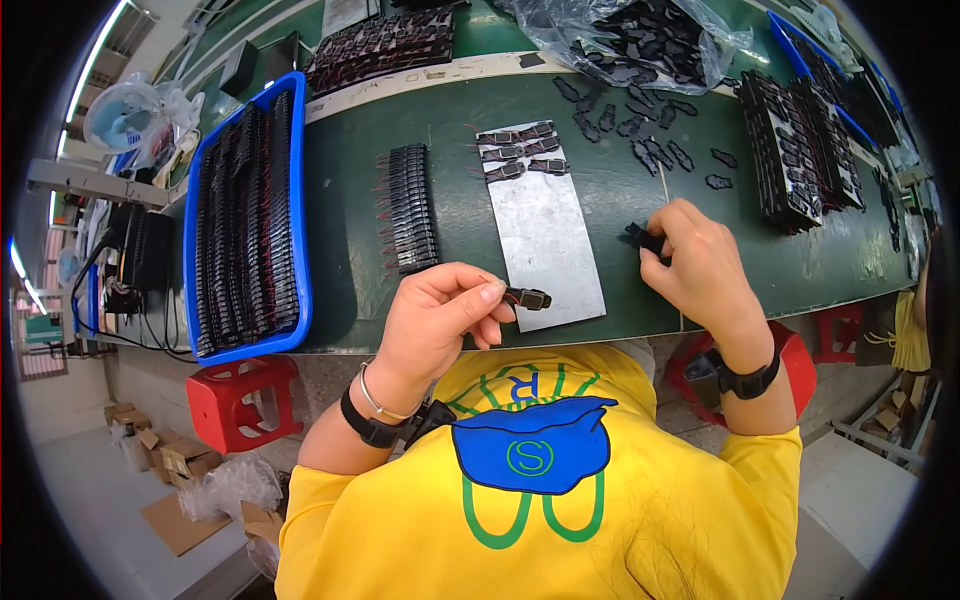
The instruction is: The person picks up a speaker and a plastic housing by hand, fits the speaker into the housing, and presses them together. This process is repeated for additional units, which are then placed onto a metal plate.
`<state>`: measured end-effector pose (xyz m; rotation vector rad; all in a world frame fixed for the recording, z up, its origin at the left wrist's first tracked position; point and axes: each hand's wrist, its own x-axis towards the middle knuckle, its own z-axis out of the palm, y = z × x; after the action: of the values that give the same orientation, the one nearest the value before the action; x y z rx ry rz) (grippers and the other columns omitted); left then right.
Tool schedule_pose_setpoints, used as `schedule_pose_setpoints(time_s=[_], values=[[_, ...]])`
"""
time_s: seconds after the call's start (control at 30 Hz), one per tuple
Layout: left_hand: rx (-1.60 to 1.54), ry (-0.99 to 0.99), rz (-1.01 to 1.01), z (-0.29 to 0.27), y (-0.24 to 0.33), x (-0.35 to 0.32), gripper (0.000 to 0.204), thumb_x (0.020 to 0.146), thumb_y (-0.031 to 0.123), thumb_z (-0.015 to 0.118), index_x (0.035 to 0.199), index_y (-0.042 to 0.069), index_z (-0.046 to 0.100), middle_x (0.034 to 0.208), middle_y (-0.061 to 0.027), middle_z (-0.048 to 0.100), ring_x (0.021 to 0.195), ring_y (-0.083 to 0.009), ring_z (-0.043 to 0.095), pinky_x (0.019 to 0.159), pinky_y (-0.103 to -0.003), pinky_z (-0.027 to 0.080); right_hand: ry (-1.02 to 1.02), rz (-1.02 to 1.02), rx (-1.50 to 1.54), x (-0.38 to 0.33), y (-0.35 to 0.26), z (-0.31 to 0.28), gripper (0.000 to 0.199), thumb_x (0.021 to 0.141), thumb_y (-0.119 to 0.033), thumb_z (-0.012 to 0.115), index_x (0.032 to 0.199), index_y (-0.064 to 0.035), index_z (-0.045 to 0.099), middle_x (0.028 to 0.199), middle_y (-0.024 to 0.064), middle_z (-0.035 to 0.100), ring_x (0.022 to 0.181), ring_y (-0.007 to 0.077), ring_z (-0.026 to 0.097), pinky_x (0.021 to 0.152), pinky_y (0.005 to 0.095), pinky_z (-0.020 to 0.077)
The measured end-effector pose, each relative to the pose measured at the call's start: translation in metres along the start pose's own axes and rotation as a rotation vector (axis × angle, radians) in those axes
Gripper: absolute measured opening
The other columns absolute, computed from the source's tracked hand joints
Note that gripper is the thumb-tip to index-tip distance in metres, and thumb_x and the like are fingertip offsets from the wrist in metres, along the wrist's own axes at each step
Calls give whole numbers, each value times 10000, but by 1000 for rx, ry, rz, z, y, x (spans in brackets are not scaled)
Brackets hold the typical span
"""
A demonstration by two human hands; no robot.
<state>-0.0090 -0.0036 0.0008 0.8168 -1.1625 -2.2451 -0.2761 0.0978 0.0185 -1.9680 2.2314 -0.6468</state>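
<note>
My left hand (437, 315) pinches a small speaker unit (533, 299), a black plastic housing with a rounded rectangular face and thin red wires. It is held over the near end of a silver metal plate (556, 245). Several similar speaker units (523, 152) lie in two columns on the plate's far end. To the right of the plate, my right hand (700, 262) has its thumb and fingers closed on a small black plastic piece (643, 238), partly hidden by the fingers. Loose black plastic pieces (655, 150) are scattered beyond this hand.
Left of the plate stands a row of black units (410, 210) with red wires. A blue tray (302, 200) packed with rows sits farther left. A clear plastic bag (735, 45) of black pieces lies at the back. Stacked loaded plates (785, 165) stand at right. Red stools (240, 400) are below the table.
</note>
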Motion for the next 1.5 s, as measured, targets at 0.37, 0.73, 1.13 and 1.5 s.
schedule_pose_setpoints(time_s=[0.37,0.73,1.13,1.5], values=[[9,38,-4,2,-1,3,87,915,71,588,941,1,632,777,-143,680,556,-144,629,498,-235,512,104,-177,518,-8,-29,-1,311,686,42,698,984,14,615,861,139,645,717,225,647,620,303,523],[0,8,-47,8,-4,4,119,925,82,577,967,-13,634,805,-169,689,585,-170,652,525,-254,535,213,-442,216,-16,-73,18,324,676,20,716,980,37,605,912,176,651,744,302,659,631,349,545],[-40,-41,-37,5,-5,1,166,943,97,550,996,-39,629,847,-191,692,637,-191,677,574,-272,561,200,-448,189,-14,-77,23,335,679,35,700,1000,48,606,891,164,655,709,282,656,593,335,535],[40,-57,-2,9,-2,-3,139,926,63,562,988,-45,625,845,-165,691,670,-184,682,601,-271,567,204,-460,188,-16,-77,26,329,669,40,697,986,54,609,859,150,650,690,269,651,575,329,528]])
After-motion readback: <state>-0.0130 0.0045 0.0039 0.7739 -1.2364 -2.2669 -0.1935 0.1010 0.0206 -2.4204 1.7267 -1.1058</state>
